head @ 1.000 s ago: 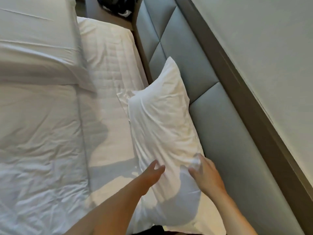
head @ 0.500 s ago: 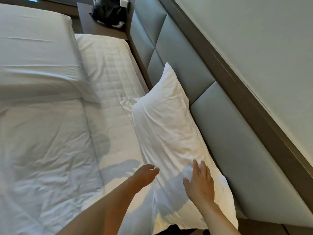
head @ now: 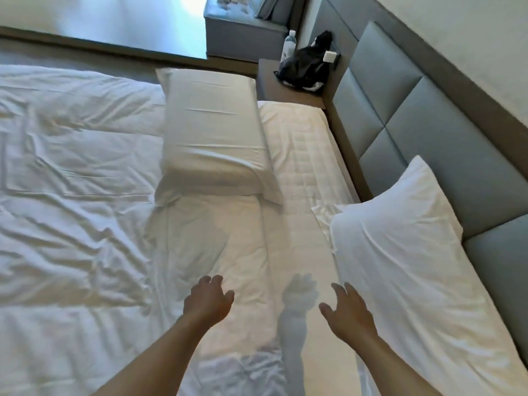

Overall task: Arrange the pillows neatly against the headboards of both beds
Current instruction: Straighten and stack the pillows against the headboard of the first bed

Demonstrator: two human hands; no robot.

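A white pillow (head: 400,252) leans against the grey padded headboard (head: 428,132) at the right. A second, greyer pillow (head: 211,130) lies flat on the folded duvet (head: 71,181), away from the headboard. My left hand (head: 207,302) hovers over the duvet's edge, fingers spread, holding nothing. My right hand (head: 347,311) hangs above the bare mattress sheet (head: 300,172), just left of the white pillow, fingers apart and empty. Neither hand touches a pillow.
A dark nightstand (head: 268,84) beyond the bed's far side carries a black bag (head: 303,67) and a water bottle (head: 288,45). A grey upholstered seat (head: 243,38) stands farther back by a bright window.
Both hands have come off the white pillow and moved left over the bed. The view has swung left and up, bringing the second pillow and the nightstand into sight.
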